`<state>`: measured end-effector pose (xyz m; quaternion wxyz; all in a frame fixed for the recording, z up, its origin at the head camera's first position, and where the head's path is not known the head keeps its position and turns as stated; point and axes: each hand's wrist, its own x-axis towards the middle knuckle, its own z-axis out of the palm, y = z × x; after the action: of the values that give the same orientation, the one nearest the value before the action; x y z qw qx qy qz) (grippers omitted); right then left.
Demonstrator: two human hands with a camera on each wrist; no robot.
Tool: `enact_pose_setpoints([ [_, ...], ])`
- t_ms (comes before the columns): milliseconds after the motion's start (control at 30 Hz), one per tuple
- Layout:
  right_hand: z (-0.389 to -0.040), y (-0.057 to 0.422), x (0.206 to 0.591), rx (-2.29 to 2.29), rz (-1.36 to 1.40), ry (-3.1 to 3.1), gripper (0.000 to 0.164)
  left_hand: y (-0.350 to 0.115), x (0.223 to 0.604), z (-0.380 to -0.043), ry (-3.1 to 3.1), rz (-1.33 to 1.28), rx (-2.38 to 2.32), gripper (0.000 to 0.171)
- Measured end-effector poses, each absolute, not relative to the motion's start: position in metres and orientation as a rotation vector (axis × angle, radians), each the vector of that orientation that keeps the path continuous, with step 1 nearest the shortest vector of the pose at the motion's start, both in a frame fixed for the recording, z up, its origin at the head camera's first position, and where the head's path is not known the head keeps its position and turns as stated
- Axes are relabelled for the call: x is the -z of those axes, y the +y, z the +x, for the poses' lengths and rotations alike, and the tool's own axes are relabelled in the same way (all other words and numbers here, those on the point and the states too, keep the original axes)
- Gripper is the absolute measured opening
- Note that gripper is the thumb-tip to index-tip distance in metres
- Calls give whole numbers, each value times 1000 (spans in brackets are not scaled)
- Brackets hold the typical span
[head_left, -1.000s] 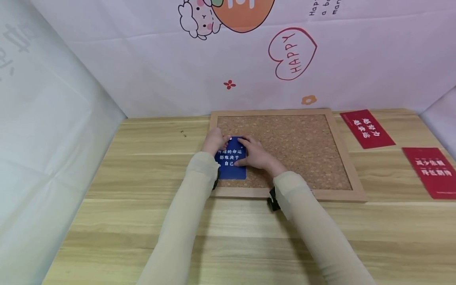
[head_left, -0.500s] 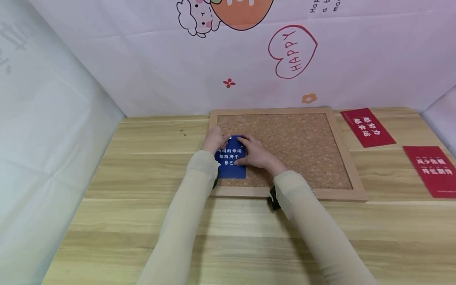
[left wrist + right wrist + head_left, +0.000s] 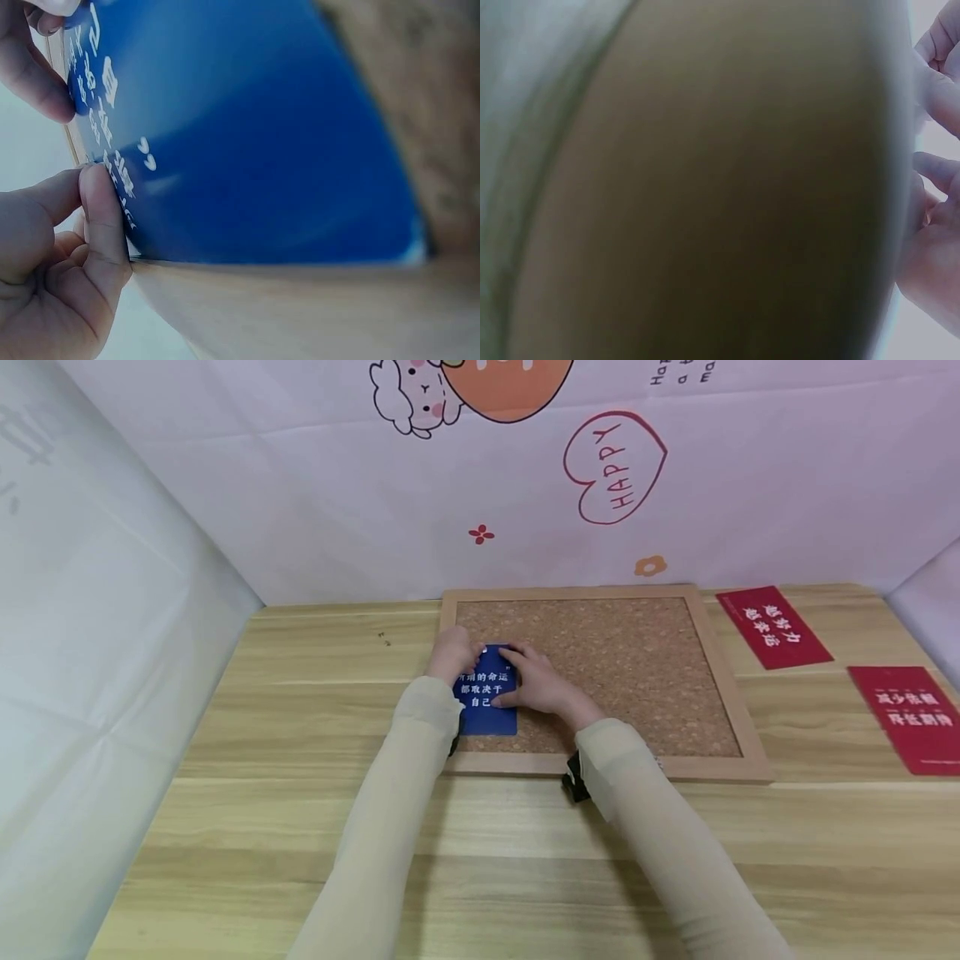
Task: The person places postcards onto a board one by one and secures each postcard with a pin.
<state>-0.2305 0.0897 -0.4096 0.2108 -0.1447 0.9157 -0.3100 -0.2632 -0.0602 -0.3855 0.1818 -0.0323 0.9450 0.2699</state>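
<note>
A blue card [image 3: 487, 718] with white characters lies on the left part of the framed corkboard [image 3: 607, 668]. At its upper left edge my left hand [image 3: 453, 653] has thumb and index finger brought together, with a small white pin-like thing [image 3: 484, 650] at the fingertips, mostly hidden. My right hand [image 3: 540, 683] rests on the card's right side, fingers and thumb spread. In the left wrist view, the left thumb [image 3: 105, 206] touches the card's edge. A blurred brown surface fills most of the right wrist view, hands partly showing at its right edge.
Two red cards with white characters, one at the board's upper right [image 3: 774, 627] and one farther right [image 3: 907, 720], lie on the wooden table [image 3: 300, 735]. The raised wooden frame [image 3: 525, 764] borders the cork. White printed cloth hangs behind the table.
Both hands stay almost in the same place on the blue card. The head view has shifted very slightly; nothing has been taken hold of or let go.
</note>
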Motion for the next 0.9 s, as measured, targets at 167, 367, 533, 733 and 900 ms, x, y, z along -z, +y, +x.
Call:
enact_pose_setpoints([
  [167,-231,90,410,868,-408,2544,88,-61,386,-263,2676,-72,-742,35],
  [367,-230,90,408,869,-403,2541,88,-61,385,-264,2672,-82,-749,34],
  [533,-230,90,407,872,-400,2539,88,-61,385,-264,2660,-101,-768,33],
  [733,-229,90,408,874,-403,2544,88,-60,386,-262,2669,-109,-780,33],
  [900,-229,90,408,876,-406,2544,88,-59,384,-262,2656,-130,-783,35],
])
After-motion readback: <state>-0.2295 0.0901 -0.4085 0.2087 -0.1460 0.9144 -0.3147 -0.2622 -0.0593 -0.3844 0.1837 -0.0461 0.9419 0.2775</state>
